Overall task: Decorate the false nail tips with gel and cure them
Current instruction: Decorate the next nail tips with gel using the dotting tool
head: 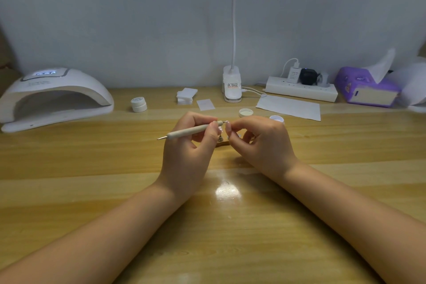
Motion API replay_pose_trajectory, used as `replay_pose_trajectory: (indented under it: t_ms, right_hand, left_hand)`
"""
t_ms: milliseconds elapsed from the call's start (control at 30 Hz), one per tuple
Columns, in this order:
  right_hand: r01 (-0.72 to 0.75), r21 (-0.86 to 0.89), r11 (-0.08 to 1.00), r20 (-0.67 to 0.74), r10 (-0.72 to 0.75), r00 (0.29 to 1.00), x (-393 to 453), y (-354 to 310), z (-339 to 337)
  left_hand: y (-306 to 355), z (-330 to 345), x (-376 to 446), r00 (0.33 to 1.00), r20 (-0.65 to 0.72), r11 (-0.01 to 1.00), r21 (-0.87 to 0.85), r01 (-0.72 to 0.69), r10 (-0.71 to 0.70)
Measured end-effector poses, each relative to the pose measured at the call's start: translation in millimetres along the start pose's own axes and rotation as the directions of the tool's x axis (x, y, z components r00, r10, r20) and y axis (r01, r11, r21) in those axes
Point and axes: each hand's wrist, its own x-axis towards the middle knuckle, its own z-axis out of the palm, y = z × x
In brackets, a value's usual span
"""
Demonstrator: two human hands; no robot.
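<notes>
- Stretching in from the near edge over the wooden desk (138,226), both bare forearms, converging toward the middle.
- Gripping a beige dotting pen (191,132) with the left hand (187,152), fingers curling round the shaft near its front end, rear metal tip sticking out to the left, working tip pointing right.
- Meeting that tip, a tiny pale false nail tip (227,122), seeming to sit pinched at the fingertips of the right hand (265,145); too small to tell more.
- Curling the right fingers inward, thumb and forefinger closing toward the pen's tip, wrist resting low on the desk.
- Standing between and beneath the two hands, a small metal nail stand (220,139), mostly hidden.
- Lying just beyond the right hand, an open gel pot (276,119) and its loose lid (246,112).
- Sitting further back, a closed white jar (139,104), a stack of wipes (185,95), a paper sheet (289,107).
- Resting at far left, a nail curing lamp (53,97) with display glowing; along the wall, a clip lamp (232,85), a power strip (302,91), a purple tissue pack (366,87).
</notes>
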Motion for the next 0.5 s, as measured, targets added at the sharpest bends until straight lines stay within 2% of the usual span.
replay_pose_trajectory:
  t_ms: [500]
  right_hand:
    - [-0.016,0.004,1.0,0.0,0.016,1.0,-0.2,0.8,0.3]
  left_hand:
    - [1.0,-0.4,-0.4,1.0,0.004,1.0,0.004,0.009,-0.009]
